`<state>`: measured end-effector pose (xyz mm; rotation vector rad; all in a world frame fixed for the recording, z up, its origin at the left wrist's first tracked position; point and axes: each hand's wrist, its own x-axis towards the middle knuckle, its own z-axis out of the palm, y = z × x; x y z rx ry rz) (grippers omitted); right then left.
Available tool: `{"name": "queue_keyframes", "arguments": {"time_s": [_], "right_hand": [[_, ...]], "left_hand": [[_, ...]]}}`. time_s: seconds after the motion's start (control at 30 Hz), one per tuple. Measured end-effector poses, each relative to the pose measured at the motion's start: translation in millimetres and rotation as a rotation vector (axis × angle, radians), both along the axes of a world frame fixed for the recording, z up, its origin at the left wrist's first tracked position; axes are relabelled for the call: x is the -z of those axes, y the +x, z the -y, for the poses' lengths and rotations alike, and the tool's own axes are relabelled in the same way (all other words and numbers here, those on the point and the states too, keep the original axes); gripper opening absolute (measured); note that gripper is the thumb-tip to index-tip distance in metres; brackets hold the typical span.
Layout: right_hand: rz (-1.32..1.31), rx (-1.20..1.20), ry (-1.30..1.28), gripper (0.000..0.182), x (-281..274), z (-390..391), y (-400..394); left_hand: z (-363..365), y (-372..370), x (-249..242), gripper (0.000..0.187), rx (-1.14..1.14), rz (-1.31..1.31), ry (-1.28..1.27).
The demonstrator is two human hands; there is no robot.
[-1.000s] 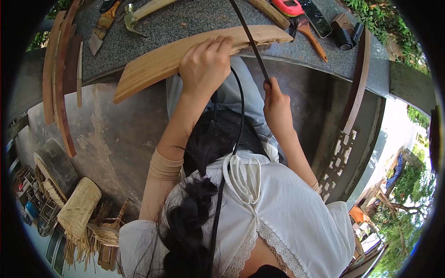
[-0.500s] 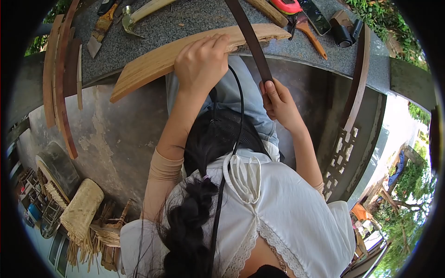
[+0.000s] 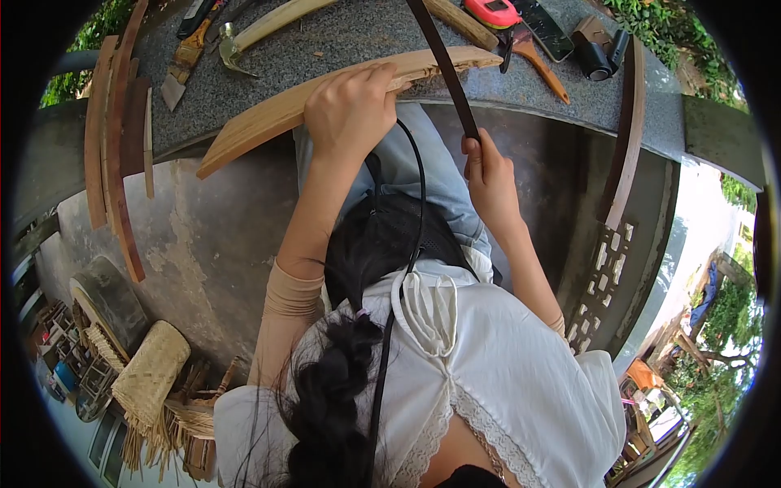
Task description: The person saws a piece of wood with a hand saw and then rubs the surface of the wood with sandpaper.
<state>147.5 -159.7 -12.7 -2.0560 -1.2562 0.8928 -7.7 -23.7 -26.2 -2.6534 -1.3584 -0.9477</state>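
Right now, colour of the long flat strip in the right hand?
The long flat strip is dark brown; head view.

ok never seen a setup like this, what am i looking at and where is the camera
There's no machine here: a person is working with bare hands. The camera is worn on their head and looks forward and down, so you see their own arms and lap. The left hand holds a wooden board at the edge of a stone table. The right hand grips a long dark strip that crosses the board. On the table lie a hammer, a paintbrush, an orange-handled brush, a red tape measure and a phone.
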Motion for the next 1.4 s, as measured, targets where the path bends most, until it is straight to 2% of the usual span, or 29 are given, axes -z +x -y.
{"name": "queue_keyframes", "arguments": {"time_s": [0.17,0.27,0.47,0.57,0.67,0.8,0.87,0.97,1.07,1.3,1.4], "right_hand": [[0.016,0.031,0.18,0.015,4.0,1.6,-4.3],[0.168,-0.048,0.115,0.011,10.7,-1.0,-4.0],[0.09,0.027,0.284,0.008,0.2,0.2,-3.6],[0.215,-0.03,0.158,0.007,13.3,-1.4,0.1],[0.104,0.032,0.238,0.008,-1.7,-0.3,-0.4],[0.122,0.004,0.253,0.007,-0.3,-2.3,0.4],[0.193,-0.057,0.124,0.007,6.8,-1.6,3.1],[0.073,0.061,0.27,0.007,-9.3,-1.2,-2.7],[0.183,-0.065,0.151,0.006,9.4,-4.9,0.8],[0.096,0.072,0.324,0.009,-0.4,-5.6,-0.3],[0.217,-0.055,0.223,0.011,13.3,-7.1,4.8]], "left_hand": [[-1.3,-0.2,1.3,0.02,-0.008,0.003,-0.017],[-4.4,-0.6,1.2,0.016,-0.011,-0.038,0.011],[-5.4,0.8,-5.0,0.016,-0.018,-0.021,-0.022],[-6.4,0.5,-2.6,0.017,-0.024,-0.032,0.001],[-6.6,0.9,-3.2,0.017,-0.047,-0.042,-0.013],[-7.6,1.9,-6.3,0.017,-0.012,0.008,-0.024],[-8.2,1.1,-6.3,0.017,-0.017,-0.034,-0.018],[-7.9,1.0,-7.0,0.018,-0.021,-0.029,-0.01],[-10.0,1.6,-4.0,0.019,-0.024,-0.016,-0.025],[-9.5,1.8,-6.0,0.02,-0.013,-0.005,-0.019],[-10.9,1.6,-9.3,0.02,-0.043,-0.051,-0.039]]}}
